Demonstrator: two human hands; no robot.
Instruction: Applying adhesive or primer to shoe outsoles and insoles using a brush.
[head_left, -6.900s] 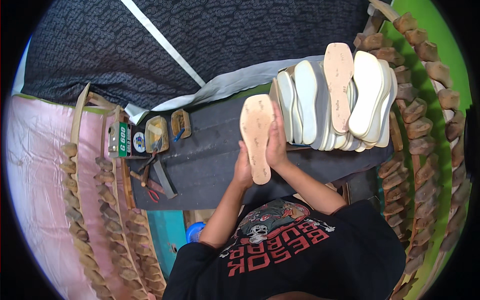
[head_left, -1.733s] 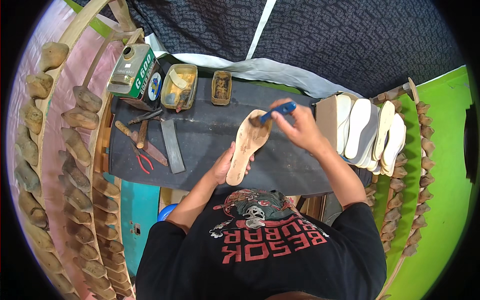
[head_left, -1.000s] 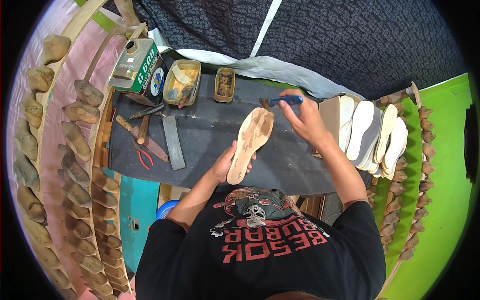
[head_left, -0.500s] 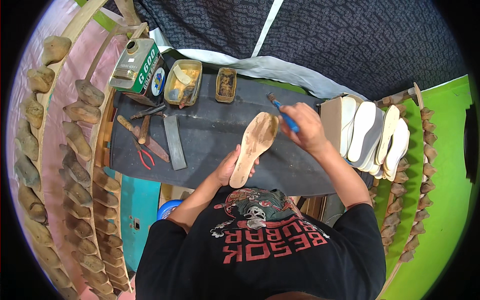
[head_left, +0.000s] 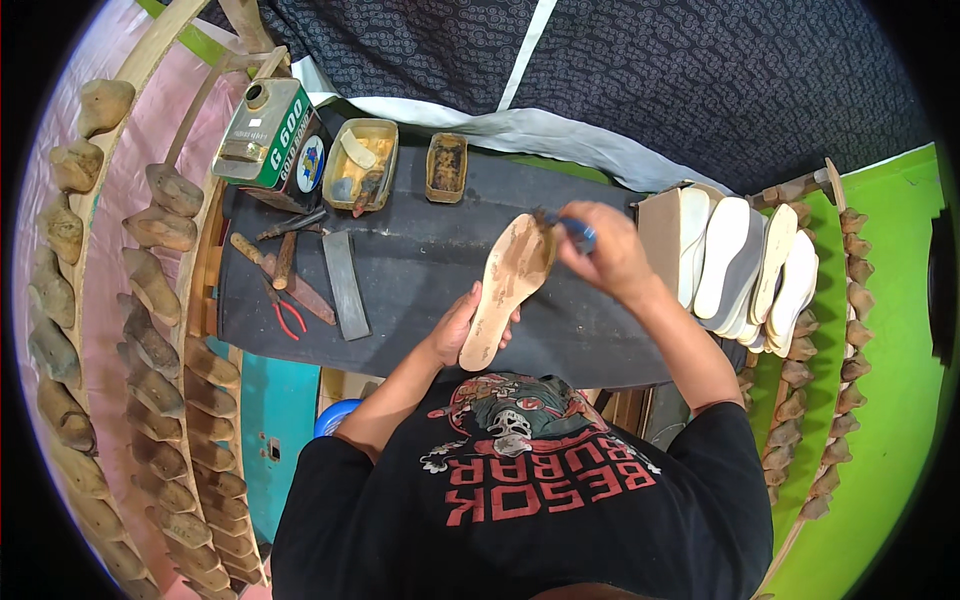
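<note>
A tan shoe insole (head_left: pixel 508 285) is held up over the near part of the table by its narrow end, in my left hand (head_left: pixel 463 325), thumb on top and fingers beneath. Dark, wet-looking smears cover its broad upper half. My right hand (head_left: pixel 610 248) is closed around a brush (head_left: pixel 579 233) with a blue handle. The brush's bristle end meets the insole's upper right edge and is blurred by motion.
The dark table (head_left: pixel 420 270) carries a metal can (head_left: pixel 268 145), two tubs (head_left: pixel 375 135) (head_left: pixel 446 168), pliers (head_left: pixel 283 310), a grey flat bar (head_left: pixel 346 285) and hammers. Insoles (head_left: pixel 725 258) are stacked at right. Racks of wooden shoe lasts (head_left: pixel 160 285) flank both sides.
The brush has moved from above and beside the insole down to its upper edge and tilted. The insole stays in my left hand, nearly still.
</note>
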